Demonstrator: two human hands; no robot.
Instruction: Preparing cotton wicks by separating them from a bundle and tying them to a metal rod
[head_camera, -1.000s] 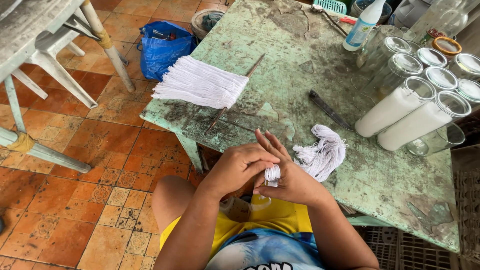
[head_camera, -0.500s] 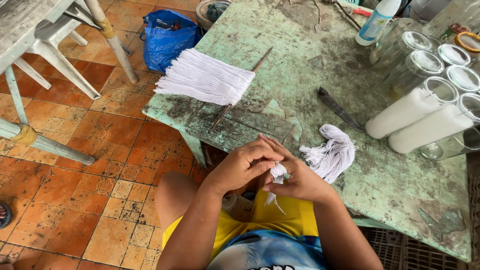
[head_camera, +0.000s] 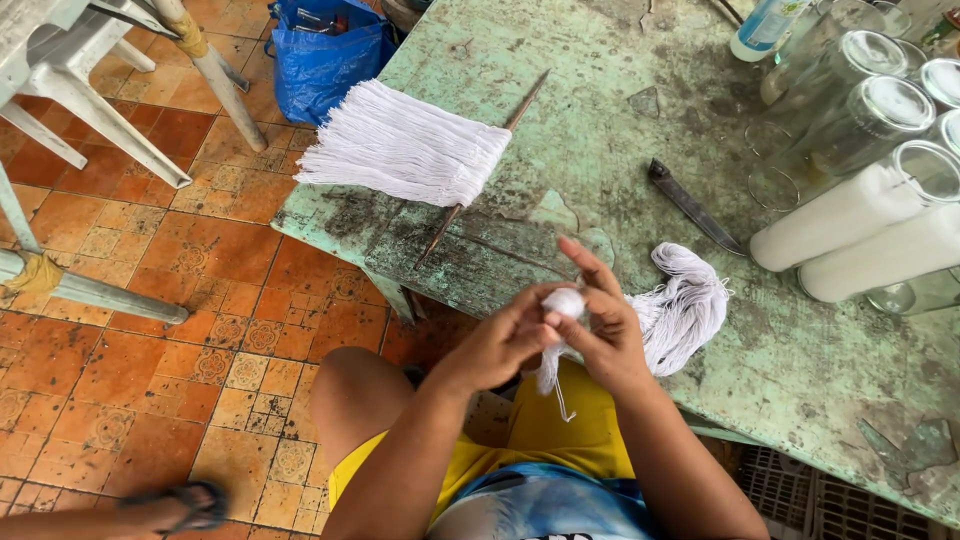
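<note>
Work surface: a wooden table (head_camera: 640, 90) with worn, flaking green paint, standing on an orange-brown tiled floor (head_camera: 120, 330). White plastic chair legs (head_camera: 90, 100) stand at the upper left. A blue plastic bag (head_camera: 320, 50) sits on the floor just beyond the table's far left corner.

On the table: a flat fringe of white strings (head_camera: 400, 145) hangs over the left edge, threaded on a thin brown stick (head_camera: 480, 165). A dark knife (head_camera: 695, 205) lies near the centre. Tall glass candle jars (head_camera: 860, 110) lie grouped at the upper right; two of them (head_camera: 860, 215) are filled with white wax. A white bottle with a blue label (head_camera: 765, 25) is at the top edge, partly cut off.

Hands: the left hand (head_camera: 495, 345) and the right hand (head_camera: 605, 335) meet just in front of the table's near edge, above the lap. Both pinch a small bundle of white wick string (head_camera: 560, 320); its loose ends hang below the fingers. A larger loose bunch of white string (head_camera: 685, 310) lies on the table just beside the right hand.
</note>
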